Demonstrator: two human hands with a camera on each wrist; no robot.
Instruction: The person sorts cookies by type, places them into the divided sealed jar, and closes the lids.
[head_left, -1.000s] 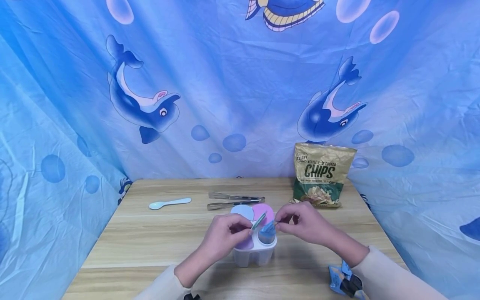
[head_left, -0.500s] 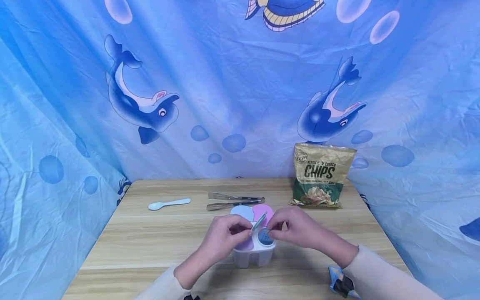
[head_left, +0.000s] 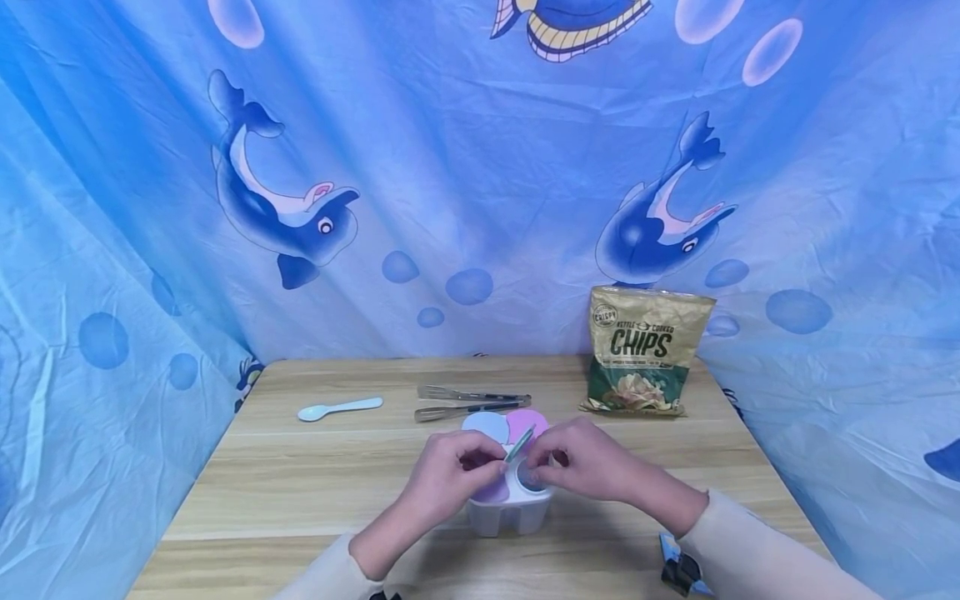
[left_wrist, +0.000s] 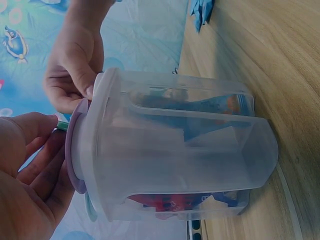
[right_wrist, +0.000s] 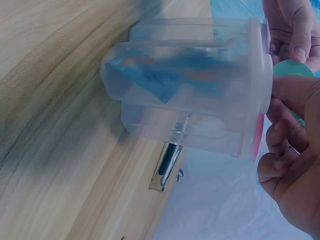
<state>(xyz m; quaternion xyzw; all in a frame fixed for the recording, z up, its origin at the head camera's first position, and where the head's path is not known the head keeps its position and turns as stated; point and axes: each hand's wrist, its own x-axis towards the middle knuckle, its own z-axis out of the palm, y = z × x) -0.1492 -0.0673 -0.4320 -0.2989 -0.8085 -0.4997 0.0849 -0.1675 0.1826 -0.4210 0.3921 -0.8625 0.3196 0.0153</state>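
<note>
A translucent storage box (head_left: 506, 521) with round lids stands mid-table. My left hand (head_left: 453, 467) pinches the green lid (head_left: 520, 444), tilted up beside the front right opening. My right hand (head_left: 588, 458) is at that opening, fingertips right at the rim with several fingers curled; I cannot tell whether they grip anything. Below, inside that compartment, a blue packet (right_wrist: 165, 80) shows through the wall. The purple lid (left_wrist: 75, 145), pale blue lid (head_left: 484, 425) and pink lid (head_left: 528, 422) cover the other openings. Something red and blue (left_wrist: 172, 201) shows inside another compartment.
Tongs (head_left: 472, 404) lie behind the box, and a pale blue spoon (head_left: 340, 408) lies farther left. A chips bag (head_left: 645, 354) stands at the back right. Blue packets (head_left: 670, 547) lie by the right forearm. A sea-patterned curtain (head_left: 420, 167) hangs behind the table.
My right hand has moved left to the opening, and the blue packet it pinched has gone down into the compartment. My left hand stays put with the green lid.
</note>
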